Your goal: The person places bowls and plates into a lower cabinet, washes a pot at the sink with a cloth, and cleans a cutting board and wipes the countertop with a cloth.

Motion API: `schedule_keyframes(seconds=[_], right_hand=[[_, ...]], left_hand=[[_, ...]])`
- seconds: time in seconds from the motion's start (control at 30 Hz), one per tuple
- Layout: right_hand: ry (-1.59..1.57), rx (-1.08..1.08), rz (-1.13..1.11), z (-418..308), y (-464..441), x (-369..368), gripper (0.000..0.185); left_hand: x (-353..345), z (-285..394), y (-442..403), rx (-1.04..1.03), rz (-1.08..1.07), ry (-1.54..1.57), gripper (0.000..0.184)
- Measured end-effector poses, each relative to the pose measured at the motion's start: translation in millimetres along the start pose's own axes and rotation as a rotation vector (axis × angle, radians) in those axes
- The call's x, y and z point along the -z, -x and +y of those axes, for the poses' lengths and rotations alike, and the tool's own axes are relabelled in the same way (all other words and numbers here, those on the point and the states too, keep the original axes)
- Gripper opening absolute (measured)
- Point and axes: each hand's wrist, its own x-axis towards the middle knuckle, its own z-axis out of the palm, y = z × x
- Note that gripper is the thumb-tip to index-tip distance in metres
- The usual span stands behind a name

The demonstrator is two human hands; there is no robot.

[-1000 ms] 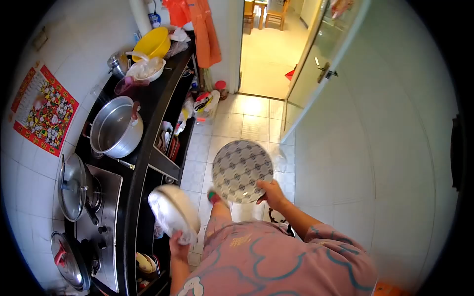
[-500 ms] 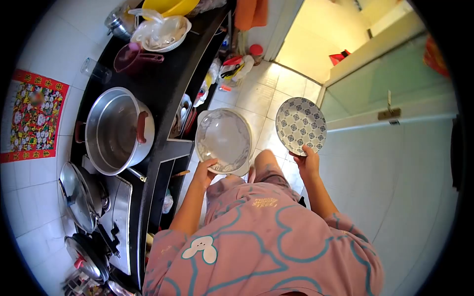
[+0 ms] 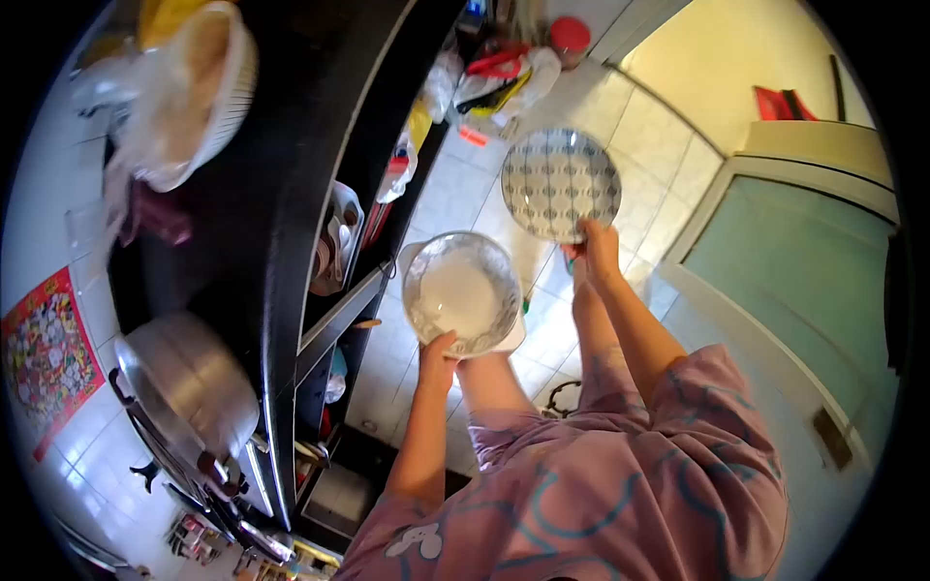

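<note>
My left hand [image 3: 441,360] grips the near rim of a deep white bowl [image 3: 462,295] with a grey leafy pattern and side handles. No food shows inside the bowl. My right hand [image 3: 596,248] is closed on the near edge of a round plate [image 3: 562,185] with a dark blue repeating pattern. The plate is held out in front, to the right of the bowl and a little farther away. Bowl and plate are apart, both above the tiled floor.
Along the left runs a black counter [image 3: 320,116] with a large metal pot [image 3: 189,387] and a white basket [image 3: 223,97] covered in plastic. Open shelves below hold bags and dishes [image 3: 339,237]. A frosted glass door [image 3: 804,257] stands at right; a red-lidded jar [image 3: 570,37] is ahead.
My view has turned and moved forward along the counter. Both hands still hold the bowl and plate; the plate now sits higher and closer to the bowl in view.
</note>
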Motion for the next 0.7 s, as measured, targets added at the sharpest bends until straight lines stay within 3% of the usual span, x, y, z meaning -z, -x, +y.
schedule_keyframes(seconds=[0.17, 0.27, 0.37, 0.5, 0.53, 0.6, 0.7], right_hand=[[-0.057, 0.093, -0.103, 51.6, -166.1, 13.3, 0.032], [-0.154, 0.024, -0.031, 66.2, -190.4, 6.8, 0.032], [-0.104, -0.044, 0.003, 57.8, -190.1, -0.5, 0.025], [0.058, 0.049, 0.005, 67.3, -216.7, 14.2, 0.027], [0.108, 0.067, -0.024, 59.7, -219.3, 13.9, 0.027], [0.165, 0.103, -0.097, 46.8, -219.1, 11.2, 0.027], [0.157, 0.164, -0.186, 41.2, -215.2, 6.5, 0.028]], left_hand=[[-42.7, -81.9, -184.6, -0.073, 0.069, 0.042, 0.071], [-45.7, -104.3, -252.9, -0.175, 0.044, -0.088, 0.069], [-55.5, -102.7, -275.0, -0.329, 0.009, -0.370, 0.080], [-52.2, -80.3, -296.9, -0.541, -0.136, -0.608, 0.087], [-48.1, -76.8, -309.7, -0.305, -0.079, -0.307, 0.086], [-67.7, -56.8, -304.4, -0.088, -0.045, -0.139, 0.085], [-57.3, -74.7, -306.8, -0.329, -0.084, -0.380, 0.081]])
